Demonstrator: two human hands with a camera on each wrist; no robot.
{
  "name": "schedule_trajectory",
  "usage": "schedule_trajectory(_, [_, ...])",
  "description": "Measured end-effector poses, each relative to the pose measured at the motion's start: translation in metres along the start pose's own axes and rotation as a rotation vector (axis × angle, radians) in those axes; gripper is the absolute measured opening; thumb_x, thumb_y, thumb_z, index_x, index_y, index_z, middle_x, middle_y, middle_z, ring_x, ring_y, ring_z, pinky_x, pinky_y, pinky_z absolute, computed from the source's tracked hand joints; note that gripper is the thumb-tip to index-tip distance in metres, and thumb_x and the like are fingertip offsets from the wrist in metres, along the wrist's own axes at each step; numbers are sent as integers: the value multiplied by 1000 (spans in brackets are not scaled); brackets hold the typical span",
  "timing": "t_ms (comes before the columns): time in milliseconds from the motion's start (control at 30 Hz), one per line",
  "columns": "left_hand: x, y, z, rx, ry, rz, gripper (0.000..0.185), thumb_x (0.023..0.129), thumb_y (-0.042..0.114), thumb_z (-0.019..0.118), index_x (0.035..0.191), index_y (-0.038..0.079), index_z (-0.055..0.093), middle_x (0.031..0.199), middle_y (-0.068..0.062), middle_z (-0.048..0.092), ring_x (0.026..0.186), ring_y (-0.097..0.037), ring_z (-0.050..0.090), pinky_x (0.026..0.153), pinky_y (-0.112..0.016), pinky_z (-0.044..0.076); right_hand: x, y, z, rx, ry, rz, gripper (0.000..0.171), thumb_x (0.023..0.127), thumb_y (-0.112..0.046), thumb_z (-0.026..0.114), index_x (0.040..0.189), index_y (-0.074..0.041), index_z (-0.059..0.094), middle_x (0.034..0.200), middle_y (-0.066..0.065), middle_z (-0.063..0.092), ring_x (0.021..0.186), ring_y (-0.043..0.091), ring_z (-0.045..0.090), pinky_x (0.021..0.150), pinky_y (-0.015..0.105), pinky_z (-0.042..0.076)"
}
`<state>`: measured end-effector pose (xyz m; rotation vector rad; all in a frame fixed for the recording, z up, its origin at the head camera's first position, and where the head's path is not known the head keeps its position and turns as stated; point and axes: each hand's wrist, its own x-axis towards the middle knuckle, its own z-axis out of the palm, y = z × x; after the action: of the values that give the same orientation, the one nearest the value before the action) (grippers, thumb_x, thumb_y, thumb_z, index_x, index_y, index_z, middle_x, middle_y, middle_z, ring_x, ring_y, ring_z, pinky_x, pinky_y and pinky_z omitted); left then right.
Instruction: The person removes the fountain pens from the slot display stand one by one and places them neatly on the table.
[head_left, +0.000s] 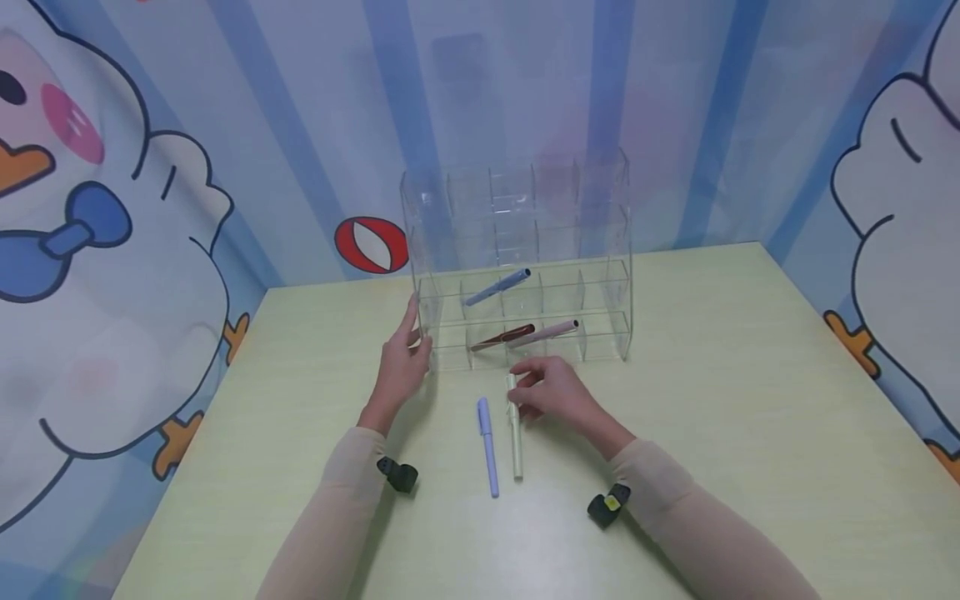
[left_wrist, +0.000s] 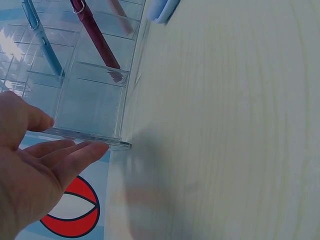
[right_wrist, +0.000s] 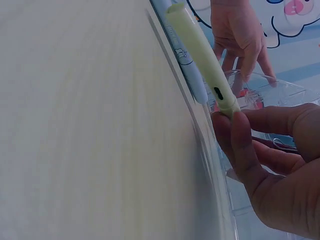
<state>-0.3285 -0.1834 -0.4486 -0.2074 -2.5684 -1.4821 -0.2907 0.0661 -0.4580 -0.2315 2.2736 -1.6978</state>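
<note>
My right hand (head_left: 553,390) pinches a pale green pen (head_left: 516,442) near one end, between thumb and fingertips. In the right wrist view that pen (right_wrist: 202,55) slants up and away from the fingertips. A lavender-blue capped pen (head_left: 488,450) lies on the table just left of it. My left hand (head_left: 402,367) holds the left side panel of a clear tiered rack (head_left: 603,346), thumb on one face and fingers along the other, as the left wrist view shows.
Inside the rack, a blue pen (head_left: 498,287) leans in a middle tier. A dark red pen (head_left: 502,337) and a pale pink pen (head_left: 543,333) lean in the lowest tier. The rack stands at the table's (head_left: 720,400) back, before a printed cartoon backdrop (head_left: 300,125).
</note>
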Motion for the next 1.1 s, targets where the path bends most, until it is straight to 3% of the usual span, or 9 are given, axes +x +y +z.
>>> schedule_trajectory(533, [-1,-1,0,-1,8,16,67,94,15,46,141,45,9,139,-15,36,108,-27,53,67,-32,52,2,4,2,-60,-31,68,36,73,-4,70,107,3,60,80,10,63,58,23,64,53,32,53])
schedule_trajectory(833, [1,0,1,3,14,5,70,93,10,47,141,46,10,141,-9,34,111,-27,51,69,-32,52,-1,2,5,-161,-54,64,30,72,-4,70,100,2,62,71,7,63,55,19,63,51,30,52])
schedule_trajectory(1100, [0,-1,1,4,9,3,69,94,12,47,141,46,10,141,-8,34,110,-27,52,67,-32,52,-3,-2,6,-183,-66,62,30,72,-3,69,101,4,61,69,7,63,56,20,63,50,30,52])
